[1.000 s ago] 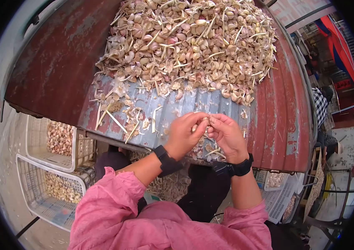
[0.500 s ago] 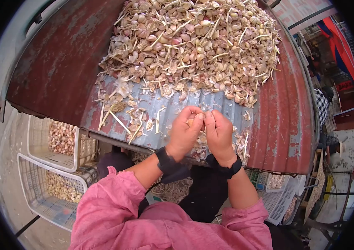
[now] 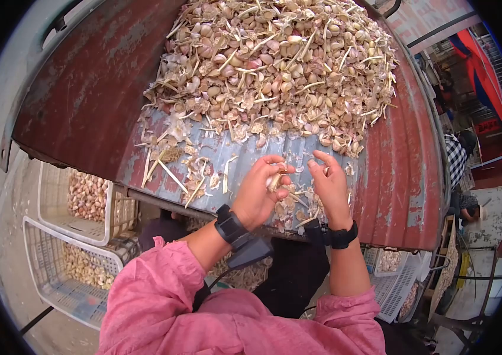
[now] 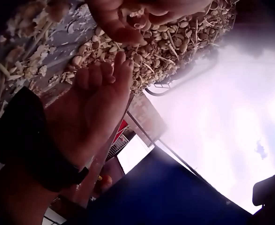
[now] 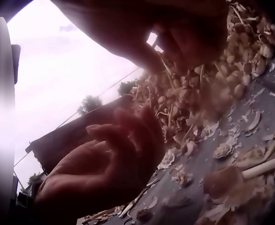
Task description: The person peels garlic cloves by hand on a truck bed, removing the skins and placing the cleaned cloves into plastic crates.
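Over the near edge of the metal sheet, my left hand [image 3: 254, 192] curls its fingers round a pale garlic clove [image 3: 273, 181] lying against the palm. A bit of pale garlic [image 4: 136, 22] also shows among those fingers in the left wrist view. My right hand [image 3: 332, 190] is a short way to the right, its fingers loosely bent and thumb apart from the left hand; no clove shows in it. Beyond both hands rises a big heap of garlic cloves [image 3: 280, 77], mixed with dry stalks and skins. Scattered peelings [image 3: 194, 177] lie left of the left hand.
The corrugated sheet [image 3: 393, 177] is red with a worn grey middle. White plastic crates [image 3: 109, 213] of cloves stand on the ground at lower left, and another crate [image 3: 390, 293] is at lower right. A person in a checkered top [image 3: 455, 157] is at far right.
The hands were together, fingertips meeting over something small. Now they have parted: the right hand has moved right with its fingers loosened, and the clove in the left hand shows.
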Action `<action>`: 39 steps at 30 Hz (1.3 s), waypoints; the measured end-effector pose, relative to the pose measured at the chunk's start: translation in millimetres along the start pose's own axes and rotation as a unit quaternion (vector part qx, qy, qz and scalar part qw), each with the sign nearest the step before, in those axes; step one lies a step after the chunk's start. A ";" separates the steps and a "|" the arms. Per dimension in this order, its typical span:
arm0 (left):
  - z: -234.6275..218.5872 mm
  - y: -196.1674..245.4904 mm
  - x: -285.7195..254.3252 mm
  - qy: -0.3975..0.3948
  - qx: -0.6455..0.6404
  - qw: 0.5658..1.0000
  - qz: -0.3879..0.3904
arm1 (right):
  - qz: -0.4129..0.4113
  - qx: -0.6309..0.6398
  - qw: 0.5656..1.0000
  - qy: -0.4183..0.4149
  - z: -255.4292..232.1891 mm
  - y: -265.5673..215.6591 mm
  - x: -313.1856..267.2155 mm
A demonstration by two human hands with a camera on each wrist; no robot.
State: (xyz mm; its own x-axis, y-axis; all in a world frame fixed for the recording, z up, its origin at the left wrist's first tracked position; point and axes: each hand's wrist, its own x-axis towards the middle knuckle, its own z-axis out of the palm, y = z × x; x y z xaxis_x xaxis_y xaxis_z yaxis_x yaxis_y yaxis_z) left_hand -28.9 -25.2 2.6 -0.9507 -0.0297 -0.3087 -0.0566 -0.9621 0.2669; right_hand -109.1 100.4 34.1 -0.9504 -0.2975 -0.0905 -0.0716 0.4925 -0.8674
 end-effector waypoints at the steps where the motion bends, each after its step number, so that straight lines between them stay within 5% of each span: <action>1: -0.9 -1.8 1.3 0.048 0.006 0.999 0.000 | -0.002 -0.002 1.000 0.000 0.3 -7.0 -1.4; 7: -21.8 -6.8 11.6 0.038 -0.091 0.993 -0.059 | -0.151 -0.054 0.979 -0.125 25.2 -40.7 -6.7; 10: -23.1 0.7 14.0 0.085 -0.097 0.990 -0.058 | -0.173 -0.284 0.943 0.030 5.8 0.0 59.6; 13: -21.6 5.1 16.2 0.094 -0.064 0.993 -0.041 | -0.139 -0.345 0.928 0.034 1.6 44.8 99.8; 17: -18.8 6.9 16.8 0.116 -0.032 0.992 -0.030 | -0.142 -0.313 0.937 -0.056 4.1 51.4 94.5; 19: -19.6 7.3 15.6 0.104 -0.024 0.994 -0.027 | -0.140 -0.093 0.981 -0.100 3.4 41.5 72.6; 21: -18.4 7.8 14.2 0.090 -0.015 0.995 -0.028 | -0.203 -0.091 0.974 -0.046 4.9 -4.0 32.0; 25: -11.0 -0.4 8.8 0.051 0.060 0.997 -0.016 | -0.179 -0.055 0.982 -0.027 5.9 -24.1 -12.7; 27: -6.2 -6.3 7.1 0.014 0.090 0.996 0.001 | -0.007 0.190 0.981 -0.035 10.1 -23.8 -21.4; 28: -4.0 -10.1 5.8 0.003 0.100 0.995 0.018 | 0.007 0.213 0.977 -0.020 14.6 -21.2 -24.4; 32: -4.6 -17.5 3.0 0.003 0.053 0.998 0.016 | -0.100 0.148 0.983 0.036 28.3 3.0 -25.7; 35: -6.7 -17.9 5.6 0.008 0.064 0.998 0.016 | -0.025 0.171 0.985 -0.003 24.8 -3.6 -27.3; 39: -7.0 -16.1 6.0 -0.003 0.099 0.995 0.011 | -0.036 0.137 0.988 -0.065 14.4 -16.8 -23.6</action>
State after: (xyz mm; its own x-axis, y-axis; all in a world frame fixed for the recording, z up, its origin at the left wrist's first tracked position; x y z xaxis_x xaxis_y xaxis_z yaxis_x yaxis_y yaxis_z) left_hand -31.5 -11.8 -10.0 -0.9543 -0.0485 -0.2949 -0.0932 -0.8892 0.4480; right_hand -81.2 87.3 43.7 -0.8979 -0.4347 -0.0700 -0.0359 0.2307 -0.9724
